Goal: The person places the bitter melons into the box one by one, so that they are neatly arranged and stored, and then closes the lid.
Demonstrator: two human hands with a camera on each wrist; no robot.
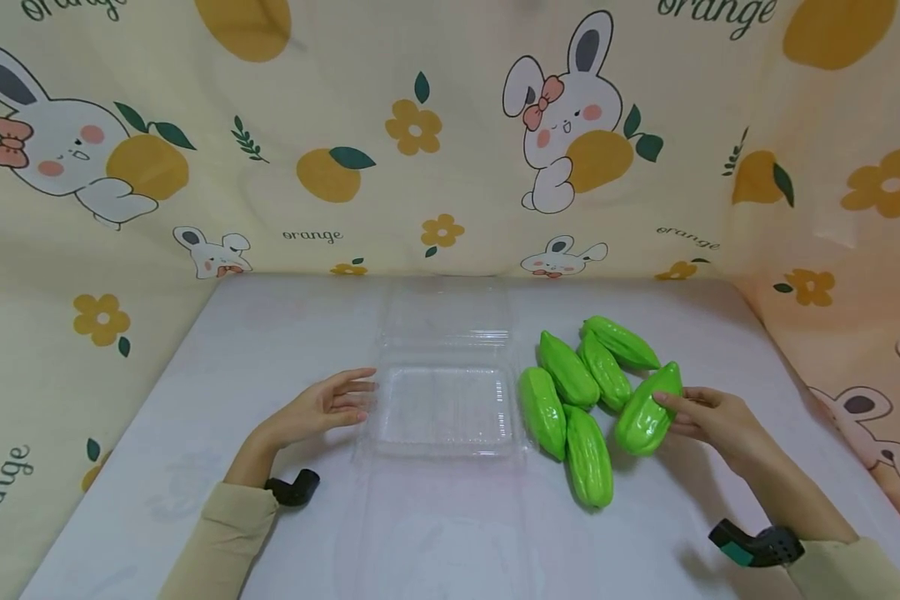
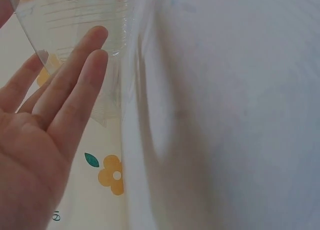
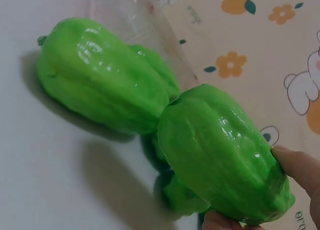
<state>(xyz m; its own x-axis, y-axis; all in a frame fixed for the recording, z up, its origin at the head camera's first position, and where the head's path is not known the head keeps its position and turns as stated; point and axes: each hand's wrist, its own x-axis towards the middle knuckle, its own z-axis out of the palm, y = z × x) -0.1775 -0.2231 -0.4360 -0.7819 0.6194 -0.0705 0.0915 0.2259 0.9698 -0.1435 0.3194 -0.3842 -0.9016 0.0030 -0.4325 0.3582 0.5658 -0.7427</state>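
Note:
My right hand (image 1: 716,425) pinches a glossy green ridged gourd (image 1: 647,414) by its side, thumb on top. In the right wrist view the held gourd (image 3: 220,155) appears large, its thinner end between thumb and fingers. Several more such gourds lie grouped on the table just left of it, one of them a plump gourd (image 3: 100,74) with a short stem. A clear plastic clamshell box (image 1: 444,408) lies with its lid spread toward the back. Beside the box's left edge is my left hand (image 1: 330,404), its fingers extended and holding nothing; whether they touch the plastic, I cannot tell.
The white table (image 1: 285,333) meets a cream curtain (image 1: 465,167) printed with rabbits and oranges at the back and both sides. A transparent sheet seems to run along the table in front of the box. Each wrist wears a dark strapped device (image 1: 294,488).

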